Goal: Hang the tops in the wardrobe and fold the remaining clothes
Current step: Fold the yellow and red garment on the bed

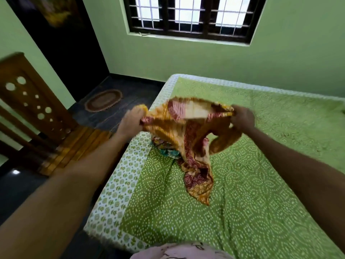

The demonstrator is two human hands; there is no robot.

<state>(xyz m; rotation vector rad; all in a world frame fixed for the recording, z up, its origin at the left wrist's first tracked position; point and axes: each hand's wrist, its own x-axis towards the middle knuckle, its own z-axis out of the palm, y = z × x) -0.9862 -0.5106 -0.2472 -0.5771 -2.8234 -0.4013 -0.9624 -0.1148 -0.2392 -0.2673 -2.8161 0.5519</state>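
An orange and maroon printed garment (188, 131) hangs above the bed, stretched between both hands. My left hand (131, 119) grips its left edge and my right hand (242, 116) grips its right edge. Its lower part trails down onto the green dotted bedsheet (242, 202). Behind the hanging cloth a multicoloured garment (166, 149) lies bunched on the bed, mostly hidden. The image is blurred around the hands.
The bed's white patterned border (119, 184) runs along its left side. A wooden headboard (33, 101) and slatted frame (78, 146) stand at the left. An oval mat (103, 100) lies on the dark floor before a dark door (61, 34). Barred window (190, 14) behind.
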